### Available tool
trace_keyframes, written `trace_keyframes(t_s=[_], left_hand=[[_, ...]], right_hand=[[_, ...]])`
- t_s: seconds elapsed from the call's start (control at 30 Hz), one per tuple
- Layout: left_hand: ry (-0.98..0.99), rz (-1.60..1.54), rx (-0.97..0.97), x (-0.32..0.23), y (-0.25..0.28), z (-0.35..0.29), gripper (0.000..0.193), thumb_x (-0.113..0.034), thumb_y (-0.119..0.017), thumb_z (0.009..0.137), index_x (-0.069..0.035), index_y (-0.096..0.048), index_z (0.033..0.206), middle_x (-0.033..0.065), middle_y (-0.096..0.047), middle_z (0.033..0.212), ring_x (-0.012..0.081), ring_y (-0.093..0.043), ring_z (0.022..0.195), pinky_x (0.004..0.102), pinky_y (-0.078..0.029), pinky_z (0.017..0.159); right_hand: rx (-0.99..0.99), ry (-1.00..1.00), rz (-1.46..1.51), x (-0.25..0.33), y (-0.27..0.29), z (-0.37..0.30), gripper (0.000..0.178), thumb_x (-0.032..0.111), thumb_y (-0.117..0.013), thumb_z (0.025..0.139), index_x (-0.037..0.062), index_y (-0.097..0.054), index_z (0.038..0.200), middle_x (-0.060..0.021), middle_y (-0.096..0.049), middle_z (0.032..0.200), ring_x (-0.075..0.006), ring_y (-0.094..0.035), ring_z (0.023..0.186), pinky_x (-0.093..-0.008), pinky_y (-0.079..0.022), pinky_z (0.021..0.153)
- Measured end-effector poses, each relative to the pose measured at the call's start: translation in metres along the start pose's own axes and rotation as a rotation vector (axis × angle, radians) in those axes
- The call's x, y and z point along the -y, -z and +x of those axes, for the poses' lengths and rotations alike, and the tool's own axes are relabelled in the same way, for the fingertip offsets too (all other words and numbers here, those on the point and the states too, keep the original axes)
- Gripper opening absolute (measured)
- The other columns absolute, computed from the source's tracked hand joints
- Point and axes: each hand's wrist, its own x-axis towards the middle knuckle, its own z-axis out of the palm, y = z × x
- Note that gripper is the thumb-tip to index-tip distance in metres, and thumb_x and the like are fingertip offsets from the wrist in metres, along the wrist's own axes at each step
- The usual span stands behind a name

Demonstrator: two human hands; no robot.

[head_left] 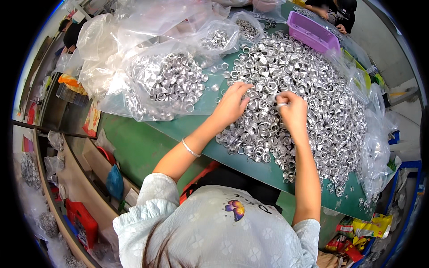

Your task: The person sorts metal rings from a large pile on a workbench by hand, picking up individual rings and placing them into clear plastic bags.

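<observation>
A large heap of silvery metal rings [321, 116] spreads over the green table [178, 129] in front of me. My left hand [232, 103] rests at the heap's left edge, its fingers apart and bent, with the fingertips by loose rings. To its right, my right hand [292, 110] hovers over the middle of the heap with thumb and fingers pinched together. Whatever lies in that pinch is too small to tell from the rings behind it. A silvery band circles one of its fingers. On my left wrist sits a pale bracelet [191, 148].
Left of the heap, a clear plastic bag [138, 96] lies open with more rings in it. A purple plastic basket [313, 33] stands at the far side. Clear plastic sheeting [377, 134] lines the right edge. Another person [342, 13] works at the far right.
</observation>
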Motion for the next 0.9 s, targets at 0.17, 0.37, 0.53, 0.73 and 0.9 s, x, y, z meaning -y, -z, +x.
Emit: trace_keyframes(t_s=[0.17, 0.37, 0.53, 0.73, 0.9], left_hand=[[0.098, -0.012, 0.087, -0.006, 0.008, -0.007, 0.033, -0.003, -0.060, 0.079, -0.004, -0.055, 0.112, 0.0153, -0.055, 0.106, 0.0310, -0.051, 0.102, 0.0365, -0.041, 0.089], [0.004, 0.041, 0.067, 0.007, -0.001, 0.001, 0.036, -0.003, -0.063, 0.077, -0.003, -0.055, 0.112, 0.0137, -0.060, 0.103, 0.0297, -0.056, 0.098, 0.0367, -0.045, 0.084], [0.130, -0.223, -0.047, -0.002, -0.008, 0.007, 0.035, 0.001, -0.061, 0.077, -0.003, -0.055, 0.112, 0.0125, -0.061, 0.103, 0.0248, -0.061, 0.092, 0.0322, -0.049, 0.077], [0.000, -0.200, -0.079, 0.009, -0.003, -0.001, 0.049, 0.015, -0.047, 0.070, -0.004, -0.053, 0.114, 0.0144, -0.056, 0.107, 0.0276, -0.058, 0.091, 0.0359, -0.048, 0.083], [-0.021, 0.001, 0.162, 0.004, -0.022, -0.009, 0.029, -0.001, -0.054, 0.072, 0.006, -0.055, 0.100, 0.0246, -0.050, 0.108, 0.0369, -0.049, 0.102, 0.0396, -0.042, 0.090]], right_hand=[[0.156, -0.325, 1.260, 0.012, 0.029, -0.029, 0.025, 0.009, -0.054, 0.086, -0.0008, -0.050, 0.109, -0.0148, -0.062, 0.088, -0.0113, -0.052, 0.046, -0.0157, -0.031, 0.031], [0.259, -0.294, 1.290, 0.000, 0.032, -0.020, 0.026, 0.008, -0.060, 0.085, 0.0012, -0.057, 0.110, -0.0013, -0.054, 0.073, -0.0066, -0.045, 0.056, -0.0165, -0.030, 0.038], [-0.158, 0.389, -0.274, 0.010, 0.001, 0.011, 0.037, 0.011, -0.068, 0.075, 0.0158, -0.061, 0.111, -0.0120, -0.059, 0.079, -0.0304, -0.060, 0.062, -0.0420, -0.046, 0.059], [-0.027, 0.360, -0.524, 0.023, -0.010, 0.026, 0.026, 0.012, -0.059, 0.079, 0.0054, -0.057, 0.104, -0.0198, -0.062, 0.093, -0.0401, -0.061, 0.083, -0.0466, -0.048, 0.071], [0.444, -0.069, 0.950, -0.013, 0.026, 0.007, 0.028, 0.020, -0.058, 0.088, 0.0035, -0.054, 0.110, -0.0032, -0.060, 0.080, -0.0014, -0.044, 0.049, -0.0129, -0.024, 0.036]])
